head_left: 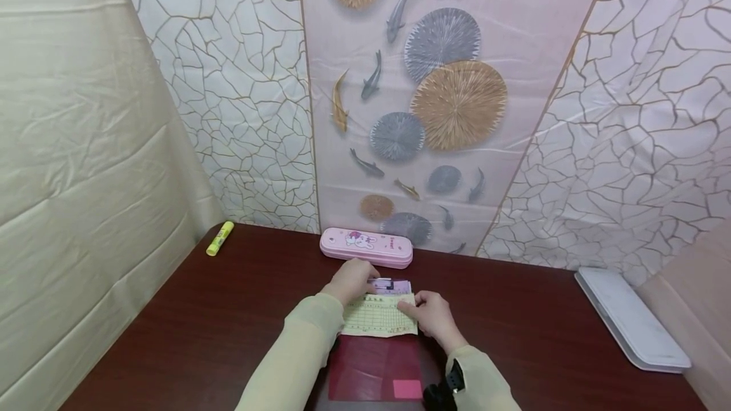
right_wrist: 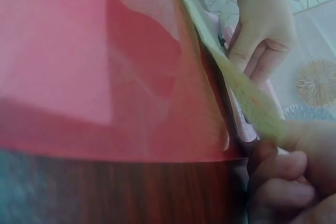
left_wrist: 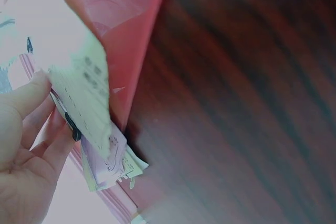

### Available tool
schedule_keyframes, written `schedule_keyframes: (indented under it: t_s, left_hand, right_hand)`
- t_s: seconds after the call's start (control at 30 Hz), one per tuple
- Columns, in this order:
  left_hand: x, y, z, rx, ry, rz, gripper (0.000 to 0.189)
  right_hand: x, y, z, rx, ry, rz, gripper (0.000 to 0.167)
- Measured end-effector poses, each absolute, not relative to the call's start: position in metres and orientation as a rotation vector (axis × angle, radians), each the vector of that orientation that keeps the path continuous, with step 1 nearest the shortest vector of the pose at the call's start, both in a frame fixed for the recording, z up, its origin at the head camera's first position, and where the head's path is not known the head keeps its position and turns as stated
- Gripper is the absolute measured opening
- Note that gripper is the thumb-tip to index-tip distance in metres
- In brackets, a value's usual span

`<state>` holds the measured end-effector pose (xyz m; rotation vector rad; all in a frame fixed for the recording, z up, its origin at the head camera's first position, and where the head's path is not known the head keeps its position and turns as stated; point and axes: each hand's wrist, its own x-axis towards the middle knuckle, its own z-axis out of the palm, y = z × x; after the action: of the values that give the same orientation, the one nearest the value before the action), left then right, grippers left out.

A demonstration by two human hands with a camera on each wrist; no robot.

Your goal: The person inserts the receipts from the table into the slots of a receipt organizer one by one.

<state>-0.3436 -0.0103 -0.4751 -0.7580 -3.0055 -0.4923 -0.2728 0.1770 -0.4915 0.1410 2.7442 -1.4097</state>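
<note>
A pale yellow printed form point(head_left: 379, 319) lies over the upper part of a translucent red folder point(head_left: 374, 370). Purple-printed slips point(head_left: 401, 287) stick out beyond the form's far edge, beside a dark clip-like piece point(left_wrist: 75, 131). My left hand point(head_left: 352, 281) pinches the papers at their far edge, its thumb against the form and its fingers behind, near the clip. At the form's right edge, my right hand point(head_left: 434, 314) holds the paper between thumb and curled fingers. In the right wrist view the form point(right_wrist: 252, 95) is tilted up off the folder.
Behind the papers lies a pink pencil case point(head_left: 367, 247) with a rabbit print. A yellow glue stick point(head_left: 219, 238) sits at the far left corner of the dark wooden table point(head_left: 171, 322). On the right edge rests a white flat case-like object point(head_left: 634, 319). Patterned cloth hangs behind.
</note>
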Motion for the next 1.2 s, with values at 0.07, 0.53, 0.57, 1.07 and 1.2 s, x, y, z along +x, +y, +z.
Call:
schedule_keyframes:
  t_s: [0.07,0.53,0.57,1.07,1.2]
  left_hand:
    - [-0.344,-0.010,-0.475,-0.740,-3.018,-0.502,0.026]
    - [-0.346,-0.010,-0.476,-0.769,-3.002,-0.460,0.024]
    - [-0.346,-0.010,-0.476,-0.763,-3.005,-0.460,0.024]
    - [-0.345,-0.006,-0.479,-0.800,-2.979,-0.386,0.018]
    - [-0.345,-0.005,-0.478,-0.844,-2.950,-0.309,0.011]
  right_hand:
    - [-0.275,0.177,-0.493,0.104,2.788,-1.386,0.025]
    - [-0.279,0.177,-0.494,-0.011,2.735,-1.237,0.044]
    - [-0.279,0.176,-0.494,-0.021,2.741,-1.222,0.045]
    - [-0.287,0.163,-0.489,0.112,2.843,-0.955,0.049]
    - [-0.291,0.163,-0.488,0.104,2.837,-0.970,0.054]
